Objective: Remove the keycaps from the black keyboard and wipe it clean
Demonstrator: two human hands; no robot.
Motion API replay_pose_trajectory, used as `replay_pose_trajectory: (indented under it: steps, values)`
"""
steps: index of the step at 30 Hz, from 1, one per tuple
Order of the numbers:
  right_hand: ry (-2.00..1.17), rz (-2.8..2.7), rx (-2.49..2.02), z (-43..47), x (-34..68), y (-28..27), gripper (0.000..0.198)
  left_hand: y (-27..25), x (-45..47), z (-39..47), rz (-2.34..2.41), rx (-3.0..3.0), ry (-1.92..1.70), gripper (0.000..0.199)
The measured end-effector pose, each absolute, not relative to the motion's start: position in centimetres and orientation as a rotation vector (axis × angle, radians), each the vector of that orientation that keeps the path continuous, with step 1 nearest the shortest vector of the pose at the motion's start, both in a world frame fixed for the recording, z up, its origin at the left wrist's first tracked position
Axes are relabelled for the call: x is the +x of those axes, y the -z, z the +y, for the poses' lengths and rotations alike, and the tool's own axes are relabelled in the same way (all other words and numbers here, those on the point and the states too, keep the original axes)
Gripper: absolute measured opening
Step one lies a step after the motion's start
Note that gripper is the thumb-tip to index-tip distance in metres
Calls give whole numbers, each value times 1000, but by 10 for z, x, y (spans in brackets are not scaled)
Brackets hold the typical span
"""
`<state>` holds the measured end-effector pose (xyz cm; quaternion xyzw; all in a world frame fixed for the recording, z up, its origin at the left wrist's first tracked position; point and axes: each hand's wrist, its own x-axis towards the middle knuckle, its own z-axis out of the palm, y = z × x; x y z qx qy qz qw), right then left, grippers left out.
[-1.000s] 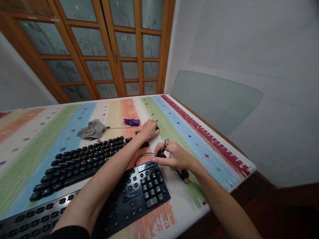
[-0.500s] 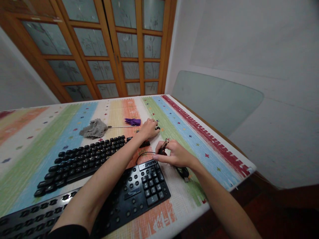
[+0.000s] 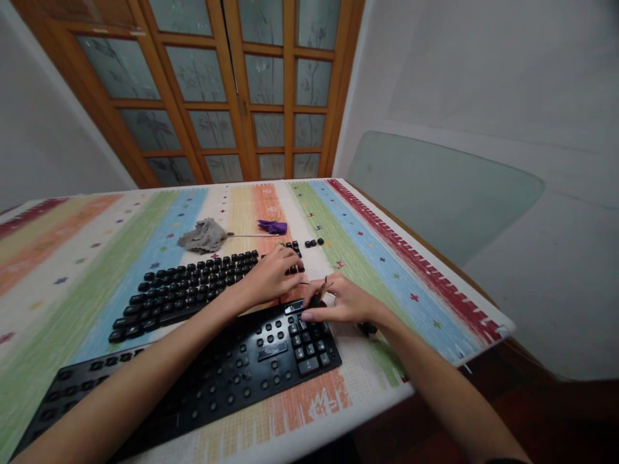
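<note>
My left hand (image 3: 276,274) is over the right end of the loose black keycaps (image 3: 191,290). Its fingers are bent and spread, and a few dark caps show between the fingers and thumb. My right hand (image 3: 344,299) is closed on a small dark tool (image 3: 319,296) with thin metallic prongs pointing up; its exact kind is unclear. This hand hovers over the top right corner of a black keyboard (image 3: 232,380). The number pad still carries its caps, while most other key positions are bare. My left forearm hides part of the keyboard.
A crumpled grey cloth (image 3: 203,236) lies behind the keycaps, beside a thin rod (image 3: 254,234) and a purple cloth-like item (image 3: 272,227). Three caps (image 3: 314,243) sit apart at the back. The striped tablecloth (image 3: 411,290) covers the table; its right edge is near a wall.
My left hand has drawn back from the far caps toward the nearer ones, uncovering three caps in a row. My right hand stays near the keyboard corner with the tool. The view has shifted slightly.
</note>
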<state>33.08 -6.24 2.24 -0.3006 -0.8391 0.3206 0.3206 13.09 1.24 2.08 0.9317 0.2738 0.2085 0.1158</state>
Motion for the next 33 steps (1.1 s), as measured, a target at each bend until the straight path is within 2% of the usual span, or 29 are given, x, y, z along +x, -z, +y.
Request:
replay_pose_trajectory:
  steps: [9,23,27,33]
  values:
    - [-871,-2227,-752,-63,319,-13,23,-20,72,-56,822,2572,-412,15]
    - [-672,-2389,-787,-73,304,-10,27,-4,62,-72,816,2556,-510,16]
    - [-770,-2333,-924,-67,310,-9,23,-3,61,-71,825,2560,-523,16]
    - [-922,-2272,-880,-61,313,-6,21,-3,62,-71,822,2569,-493,15]
